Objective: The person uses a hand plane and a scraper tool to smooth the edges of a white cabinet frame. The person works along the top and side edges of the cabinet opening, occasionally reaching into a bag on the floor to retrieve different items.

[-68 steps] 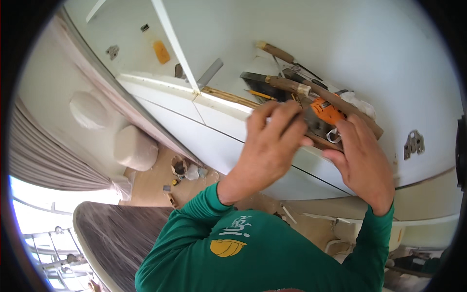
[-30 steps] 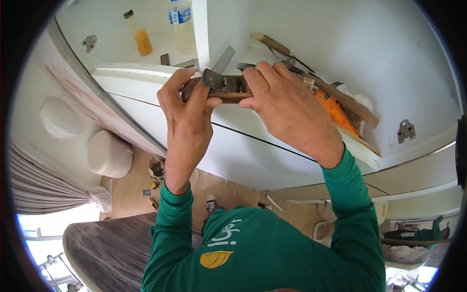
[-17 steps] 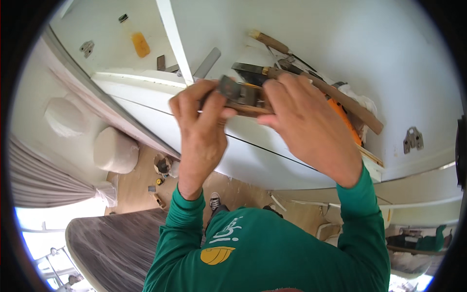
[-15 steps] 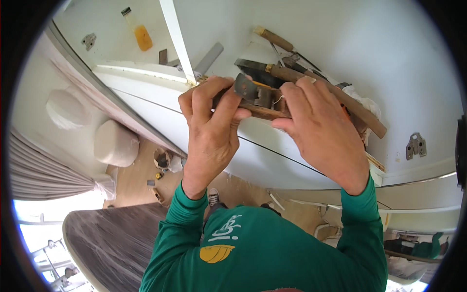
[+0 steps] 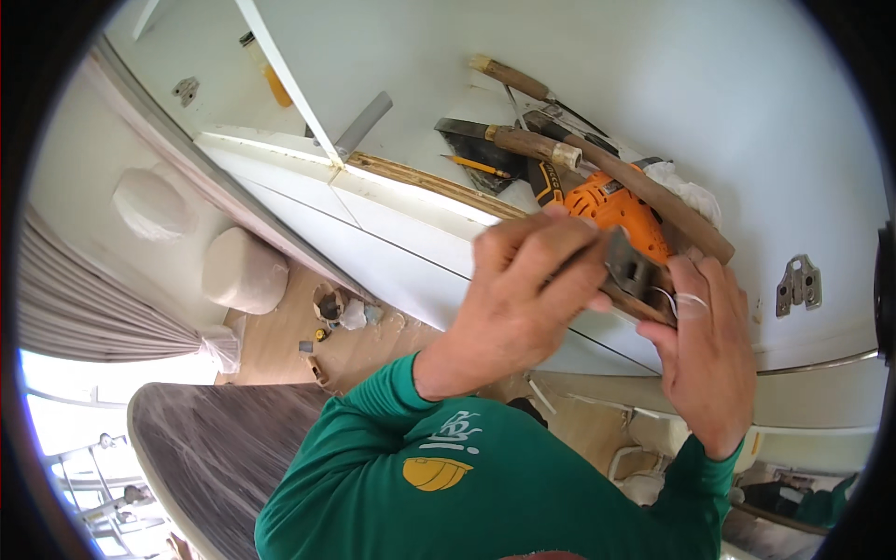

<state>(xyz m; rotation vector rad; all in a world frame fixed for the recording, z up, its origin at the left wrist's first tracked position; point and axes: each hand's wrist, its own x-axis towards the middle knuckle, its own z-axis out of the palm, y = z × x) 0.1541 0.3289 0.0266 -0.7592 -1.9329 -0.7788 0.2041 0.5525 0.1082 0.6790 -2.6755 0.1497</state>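
A wooden hand plane point(image 5: 637, 297) rests along the front edge of a white cabinet, its dark metal iron point(image 5: 623, 254) standing up between my hands. My left hand point(image 5: 523, 294) is closed round its left end, fingers bent over the body. My right hand point(image 5: 707, 350) grips the right end, and a thin pale curl, like a shaving, hangs by its fingers. Left of the plane, a strip of bare wooden edge point(image 5: 425, 184) shows on the cabinet. The plane's sole is hidden.
Just behind the plane lie an orange power tool point(image 5: 611, 207), a pencil point(image 5: 478, 166), a long wooden handle point(image 5: 658, 198) and a wooden-handled tool point(image 5: 513, 77). A metal hinge point(image 5: 800, 285) sits at the right. A white divider point(image 5: 289, 84) rises at the left; a wrapped stool point(image 5: 245, 271) stands below.
Both hands have moved the plane rightward and nearer along the cabinet edge. The bare wooden strip, the pencil and the orange power tool have come into clearer view behind it.
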